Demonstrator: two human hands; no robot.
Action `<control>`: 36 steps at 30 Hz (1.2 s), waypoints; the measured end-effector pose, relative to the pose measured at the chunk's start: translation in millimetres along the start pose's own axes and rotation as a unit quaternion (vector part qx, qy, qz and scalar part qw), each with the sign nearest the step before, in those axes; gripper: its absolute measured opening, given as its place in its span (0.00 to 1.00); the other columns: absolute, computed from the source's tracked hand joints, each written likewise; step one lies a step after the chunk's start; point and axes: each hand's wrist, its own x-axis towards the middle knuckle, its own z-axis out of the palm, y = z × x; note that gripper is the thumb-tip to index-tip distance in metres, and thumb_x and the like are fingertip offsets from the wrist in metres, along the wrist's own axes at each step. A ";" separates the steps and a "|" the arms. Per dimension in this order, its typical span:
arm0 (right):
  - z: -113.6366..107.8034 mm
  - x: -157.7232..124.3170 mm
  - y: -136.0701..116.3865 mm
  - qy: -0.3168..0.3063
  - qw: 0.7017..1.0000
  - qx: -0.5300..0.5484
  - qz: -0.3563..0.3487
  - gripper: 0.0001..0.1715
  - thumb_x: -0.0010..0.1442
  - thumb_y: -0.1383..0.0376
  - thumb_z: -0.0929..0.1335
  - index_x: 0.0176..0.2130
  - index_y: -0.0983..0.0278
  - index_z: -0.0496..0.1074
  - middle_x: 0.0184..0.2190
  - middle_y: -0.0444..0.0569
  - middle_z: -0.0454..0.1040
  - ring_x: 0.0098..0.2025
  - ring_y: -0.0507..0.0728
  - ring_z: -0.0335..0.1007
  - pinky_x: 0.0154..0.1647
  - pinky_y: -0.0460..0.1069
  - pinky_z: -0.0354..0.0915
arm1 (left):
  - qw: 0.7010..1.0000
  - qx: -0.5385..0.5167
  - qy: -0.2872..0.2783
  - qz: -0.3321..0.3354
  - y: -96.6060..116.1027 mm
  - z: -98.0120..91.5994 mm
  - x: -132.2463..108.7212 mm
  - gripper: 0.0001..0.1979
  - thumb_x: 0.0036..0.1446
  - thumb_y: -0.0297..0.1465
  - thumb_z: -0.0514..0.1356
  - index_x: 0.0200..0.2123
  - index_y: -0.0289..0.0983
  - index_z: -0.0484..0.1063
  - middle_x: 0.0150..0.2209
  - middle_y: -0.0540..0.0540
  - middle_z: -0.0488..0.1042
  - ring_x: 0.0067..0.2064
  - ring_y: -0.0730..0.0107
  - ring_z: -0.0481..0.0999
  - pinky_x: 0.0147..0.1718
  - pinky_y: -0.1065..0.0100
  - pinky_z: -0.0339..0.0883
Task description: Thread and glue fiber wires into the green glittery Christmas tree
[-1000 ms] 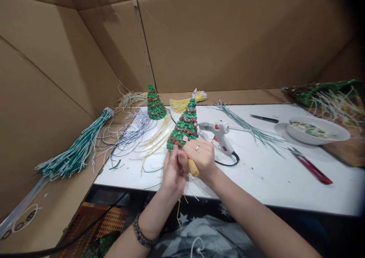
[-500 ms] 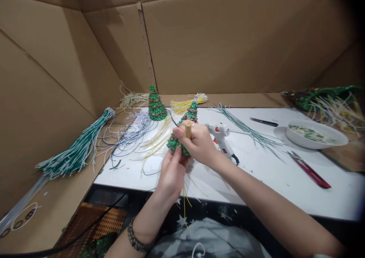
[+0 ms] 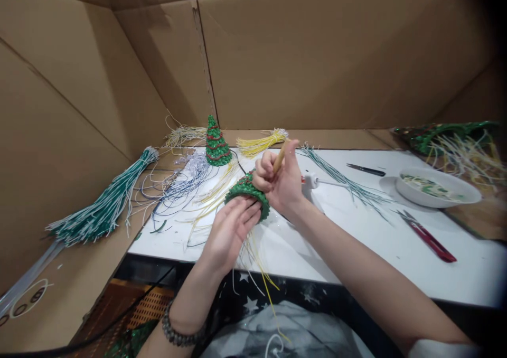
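Firstly, one white table (image 3: 356,263): tools and wires are spread over it.

One green tree (image 3: 242,187): held tilted at the table's near middle, its open base turned toward the person, its tip hidden. It is judged best braced from within, so that the trim is not crushed.

One left hand (image 3: 232,231): fingers tucked inside the open base, by which the tree is held; the thumb is not clearly seen.

One right hand (image 3: 284,184): fingers curled around a stick, thumb raised; whether the tree is touched cannot be told.

One glue gun (image 3: 311,180): mostly hidden behind the right hand; its nozzle should be kept clear of.

One wooden stick (image 3: 279,160): held slanting, lower end covered; probably best guided gently.

Several loose wires (image 3: 259,265): hung below the left hand; snagging should be avoided.
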 end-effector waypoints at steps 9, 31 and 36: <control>0.3 2.7 3.2 0.060 0.997 0.045 0.012 0.32 0.56 0.36 0.62 0.26 0.60 0.55 0.15 0.32 0.48 0.13 0.44 0.38 0.15 0.44 0.37 | 0.908 0.292 0.067 0.293 19.3 -3.3 -26.0 0.13 0.54 0.37 0.66 0.39 0.34 0.79 0.32 0.40 0.80 0.31 0.62 0.80 0.34 0.64 0.74; 0.1 6.1 9.2 0.176 0.983 0.050 0.011 0.28 0.62 0.43 0.63 0.26 0.59 0.51 0.11 0.29 0.48 0.10 0.44 0.36 0.12 0.43 0.34 | 0.597 0.676 -0.026 0.432 -11.7 -24.3 24.2 0.42 0.47 0.42 0.70 0.60 0.42 0.53 0.57 0.36 0.59 0.59 0.48 0.61 0.56 0.47 0.59; -0.7 2.6 15.3 0.172 0.984 -0.001 -0.038 0.32 0.58 0.40 0.65 0.23 0.59 0.50 0.10 0.30 0.47 0.09 0.44 0.43 0.11 0.44 0.38 | 0.574 0.685 -0.041 0.447 -12.2 -23.2 23.4 0.39 0.48 0.45 0.69 0.58 0.39 0.56 0.56 0.35 0.60 0.58 0.48 0.60 0.56 0.48 0.59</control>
